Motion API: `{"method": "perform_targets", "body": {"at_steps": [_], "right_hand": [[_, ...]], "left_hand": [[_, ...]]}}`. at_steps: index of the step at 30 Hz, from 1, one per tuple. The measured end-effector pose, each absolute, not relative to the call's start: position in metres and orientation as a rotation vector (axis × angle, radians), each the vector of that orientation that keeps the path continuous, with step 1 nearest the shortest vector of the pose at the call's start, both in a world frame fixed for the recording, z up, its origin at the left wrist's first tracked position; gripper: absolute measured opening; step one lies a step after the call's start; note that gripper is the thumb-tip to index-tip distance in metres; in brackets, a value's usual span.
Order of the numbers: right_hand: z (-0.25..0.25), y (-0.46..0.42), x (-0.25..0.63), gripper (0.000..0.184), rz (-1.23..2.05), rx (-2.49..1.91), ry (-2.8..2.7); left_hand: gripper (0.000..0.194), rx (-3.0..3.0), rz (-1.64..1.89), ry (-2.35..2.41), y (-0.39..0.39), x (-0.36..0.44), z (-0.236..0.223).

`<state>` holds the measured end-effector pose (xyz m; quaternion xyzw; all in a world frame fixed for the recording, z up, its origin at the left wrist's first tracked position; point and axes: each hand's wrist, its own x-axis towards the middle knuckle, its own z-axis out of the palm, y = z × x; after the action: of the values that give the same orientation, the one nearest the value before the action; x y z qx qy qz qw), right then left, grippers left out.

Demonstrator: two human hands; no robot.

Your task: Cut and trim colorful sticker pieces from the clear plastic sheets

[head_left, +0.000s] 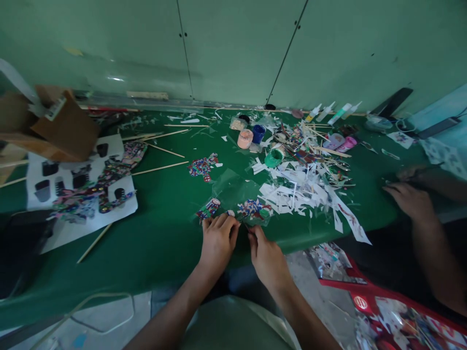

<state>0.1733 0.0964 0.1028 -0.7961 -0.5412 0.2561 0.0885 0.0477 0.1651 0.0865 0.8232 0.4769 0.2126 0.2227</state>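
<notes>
Our left hand (218, 239) and right hand (269, 260) reach forward, curled fingertips near each other, just beside the speckled cutout (251, 208) on the table (164, 204); whether they grip anything, we cannot tell.

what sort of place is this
Probably a craft workshop or shared worktable: open paint pots, a heap of paper scraps and wooden sticks lie across a green table.

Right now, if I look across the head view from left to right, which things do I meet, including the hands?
Brown cardboard box → your left hand → your right hand → pink container → another person's hands.
</notes>
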Motion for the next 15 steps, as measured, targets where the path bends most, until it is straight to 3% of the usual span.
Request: {"method": "perform_targets", "body": {"at_steps": [15], "right_hand": [[0.104,0.114,0.184,0.026,1.117,-2.102,-1.414]], "left_hand": [[0.016,2.254,0.691,1.255,0.168,0.043,0.083]]}}
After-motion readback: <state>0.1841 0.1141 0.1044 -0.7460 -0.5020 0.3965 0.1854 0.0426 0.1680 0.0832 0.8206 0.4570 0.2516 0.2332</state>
